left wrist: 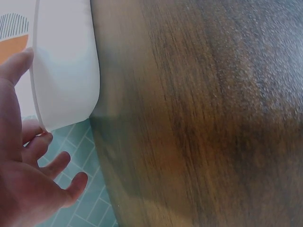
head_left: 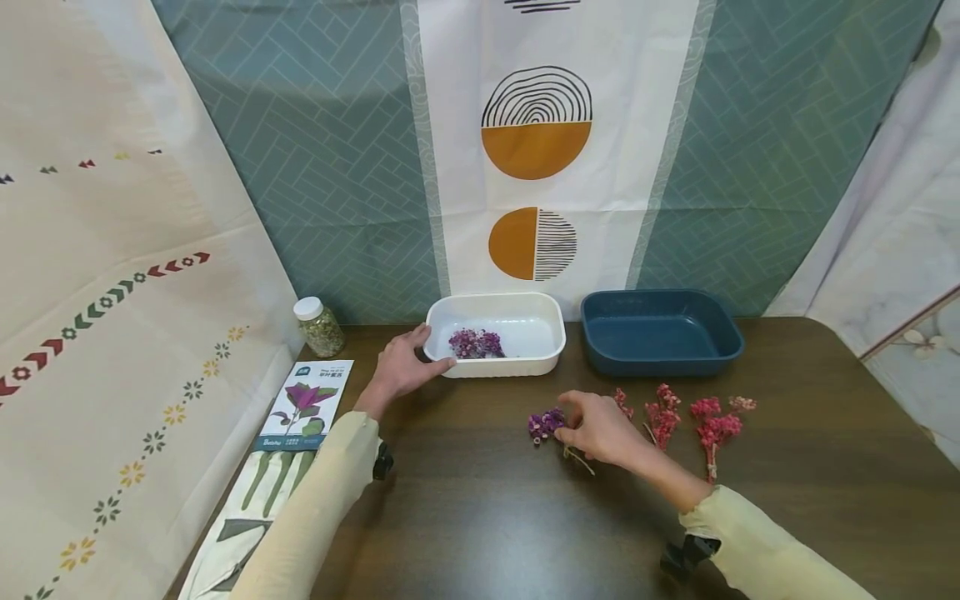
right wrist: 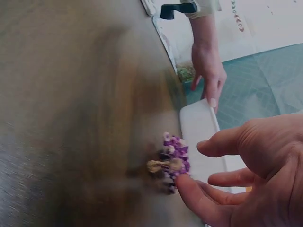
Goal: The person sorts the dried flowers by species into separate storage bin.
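A white dish [head_left: 531, 365] stands at the back of the table with a purple flower bunch [head_left: 477, 343] inside. My left hand [head_left: 401, 362] holds the dish's left end, thumb at the near rim and fingers at the far left corner. In the left wrist view, the remaining fingers [left wrist: 59, 163] spread beside the dish corner. A second purple flower bunch [right wrist: 177, 153] with a tied, tan stem lies on the table in front of the dish. Over it is my right hand [head_left: 600, 425], with thumb and fingers parted around the blossoms.
Right of the white dish stands a blue dish [head_left: 660, 367]. Several pink flower bunches [head_left: 718, 427] lie to the right of my right hand. At the left are a jar [head_left: 321, 329] with a white lid, a flower-printed packet [head_left: 306, 404] and pale gloves [head_left: 240, 533].
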`<state>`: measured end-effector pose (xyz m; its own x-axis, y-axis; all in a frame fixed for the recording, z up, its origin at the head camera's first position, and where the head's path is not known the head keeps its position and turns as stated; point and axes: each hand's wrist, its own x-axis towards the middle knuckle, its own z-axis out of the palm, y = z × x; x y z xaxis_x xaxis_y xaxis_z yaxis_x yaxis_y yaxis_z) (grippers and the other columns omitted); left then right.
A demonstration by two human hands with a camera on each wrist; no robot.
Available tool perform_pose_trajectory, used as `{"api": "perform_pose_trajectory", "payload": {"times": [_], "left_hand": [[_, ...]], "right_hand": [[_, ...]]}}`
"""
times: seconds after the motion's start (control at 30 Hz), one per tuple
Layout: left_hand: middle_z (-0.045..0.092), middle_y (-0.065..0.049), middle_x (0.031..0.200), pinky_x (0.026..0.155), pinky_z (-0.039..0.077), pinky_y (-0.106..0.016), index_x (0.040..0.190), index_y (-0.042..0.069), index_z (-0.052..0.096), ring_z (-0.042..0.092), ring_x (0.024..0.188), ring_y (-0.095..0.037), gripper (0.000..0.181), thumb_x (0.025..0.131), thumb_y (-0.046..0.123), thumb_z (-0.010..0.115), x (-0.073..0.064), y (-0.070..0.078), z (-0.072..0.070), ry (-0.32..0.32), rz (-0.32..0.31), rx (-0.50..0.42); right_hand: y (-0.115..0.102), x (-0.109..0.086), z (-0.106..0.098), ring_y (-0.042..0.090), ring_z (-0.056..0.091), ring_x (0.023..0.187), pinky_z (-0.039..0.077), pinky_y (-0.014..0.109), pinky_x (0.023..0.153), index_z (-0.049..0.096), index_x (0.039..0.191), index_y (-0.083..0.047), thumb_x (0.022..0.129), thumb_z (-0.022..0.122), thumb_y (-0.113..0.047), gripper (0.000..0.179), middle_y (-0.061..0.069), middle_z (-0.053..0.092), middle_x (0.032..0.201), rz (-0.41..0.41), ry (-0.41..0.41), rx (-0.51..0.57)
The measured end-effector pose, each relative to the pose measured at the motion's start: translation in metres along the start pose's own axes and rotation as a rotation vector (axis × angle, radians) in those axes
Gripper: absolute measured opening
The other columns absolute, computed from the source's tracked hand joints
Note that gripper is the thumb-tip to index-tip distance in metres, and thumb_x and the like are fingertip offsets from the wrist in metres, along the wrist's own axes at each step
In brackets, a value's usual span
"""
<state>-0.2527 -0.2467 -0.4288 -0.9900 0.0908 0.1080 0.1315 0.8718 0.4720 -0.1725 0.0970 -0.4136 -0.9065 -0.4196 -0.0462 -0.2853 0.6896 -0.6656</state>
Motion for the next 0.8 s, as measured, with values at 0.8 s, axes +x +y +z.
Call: {"api": "perform_pose_trajectory", "payload": {"times": [0.8], "left_hand": [[0.035,-0.016,0.157,0.109,0.027,-0.063,0.151,0.003,0.040,0.033,0.142,-0.040,0.090,0.086,0.057,0.069,-0.001,0.001,-0.001,-0.007,-0.002,0.007]], "right_hand": [[0.009,-0.005,0.029,0.012,0.059,0.064,0.052,0.034,0.059,0.063,0.126,-0.001,0.081,0.081,-0.005,0.049,0.001,0.065,0.076,0.028,0.116,-0.026]]}}
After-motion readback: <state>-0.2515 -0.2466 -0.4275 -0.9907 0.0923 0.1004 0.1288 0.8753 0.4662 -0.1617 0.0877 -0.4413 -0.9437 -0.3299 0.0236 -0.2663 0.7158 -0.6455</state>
